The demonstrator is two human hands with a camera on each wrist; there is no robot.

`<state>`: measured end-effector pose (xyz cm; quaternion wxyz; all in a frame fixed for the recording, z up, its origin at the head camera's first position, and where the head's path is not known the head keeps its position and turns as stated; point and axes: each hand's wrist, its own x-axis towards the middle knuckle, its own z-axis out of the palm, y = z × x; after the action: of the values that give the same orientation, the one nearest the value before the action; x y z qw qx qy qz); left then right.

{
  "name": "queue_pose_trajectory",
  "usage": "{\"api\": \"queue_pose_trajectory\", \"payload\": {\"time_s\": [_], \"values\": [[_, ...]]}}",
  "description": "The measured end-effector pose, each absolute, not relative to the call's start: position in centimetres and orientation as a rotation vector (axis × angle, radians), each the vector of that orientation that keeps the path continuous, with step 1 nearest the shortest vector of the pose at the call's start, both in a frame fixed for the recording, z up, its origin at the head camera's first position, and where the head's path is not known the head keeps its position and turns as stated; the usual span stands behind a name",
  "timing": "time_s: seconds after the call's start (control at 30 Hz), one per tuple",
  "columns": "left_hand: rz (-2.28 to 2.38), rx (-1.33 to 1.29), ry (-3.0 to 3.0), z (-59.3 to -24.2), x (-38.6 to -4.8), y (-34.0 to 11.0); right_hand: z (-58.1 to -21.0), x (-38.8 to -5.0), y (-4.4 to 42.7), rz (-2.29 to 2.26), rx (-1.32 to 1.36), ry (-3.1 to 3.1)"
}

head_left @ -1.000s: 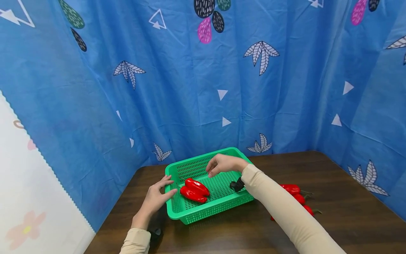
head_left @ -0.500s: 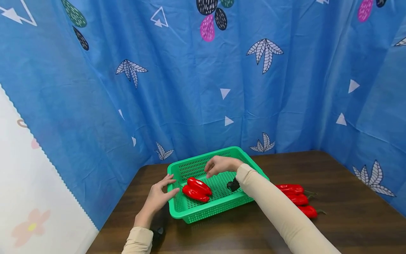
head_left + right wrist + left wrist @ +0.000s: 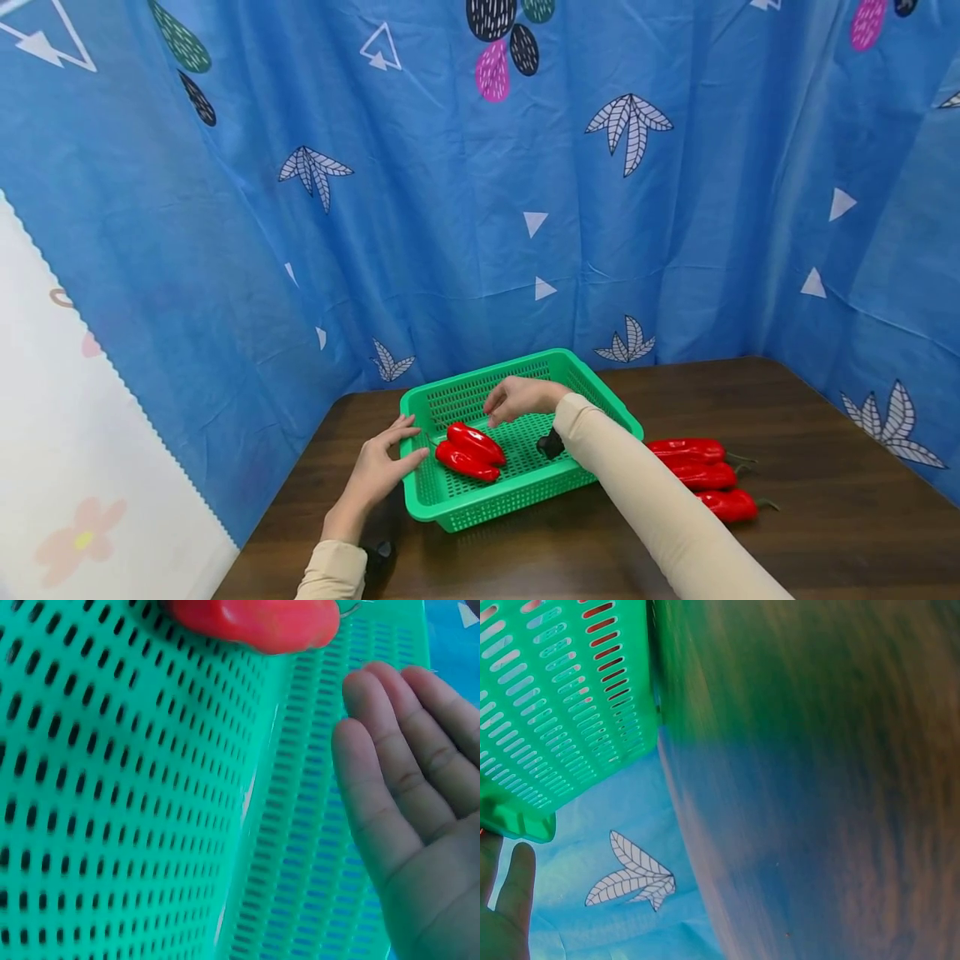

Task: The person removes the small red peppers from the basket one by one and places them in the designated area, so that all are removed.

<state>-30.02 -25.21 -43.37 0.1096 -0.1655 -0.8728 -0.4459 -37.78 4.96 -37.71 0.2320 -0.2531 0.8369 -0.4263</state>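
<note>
Two red peppers (image 3: pixel 471 452) lie side by side at the left end of a green perforated basket (image 3: pixel 483 517). My left hand (image 3: pixel 378 467) is at the basket's left rim, thumb and fingers spread apart; whether it presses on the rim I cannot tell. Above the middle of the basket hovers my right hand (image 3: pixel 525 397), right of the peppers, with nothing in it. In the right wrist view its fingers (image 3: pixel 397 772) are fairly straight, with one red pepper (image 3: pixel 259 622) beyond them. The left wrist view shows fingers (image 3: pixel 516 885) near a basket corner.
Several red peppers (image 3: pixel 701 477) lie in a row on the dark wooden table (image 3: pixel 840 517), right of the basket and partly behind my right forearm. A blue patterned curtain (image 3: pixel 450 250) hangs behind the table. A white floral cloth (image 3: pixel 67 433) is at the left.
My right hand has shifted slightly left relative to the basket, and its forearm now uncovers more of the peppers at the right. The view has turned a little. My left hand stays at the rim.
</note>
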Motion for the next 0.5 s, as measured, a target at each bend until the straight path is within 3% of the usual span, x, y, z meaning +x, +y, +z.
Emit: {"api": "queue_pose_trajectory", "payload": {"time_s": [0.5], "values": [[-1.295, -0.491, -2.551, -43.59, -29.98, -25.02, -38.77, -38.38, 4.76, -1.105, -0.629, 2.37]]}}
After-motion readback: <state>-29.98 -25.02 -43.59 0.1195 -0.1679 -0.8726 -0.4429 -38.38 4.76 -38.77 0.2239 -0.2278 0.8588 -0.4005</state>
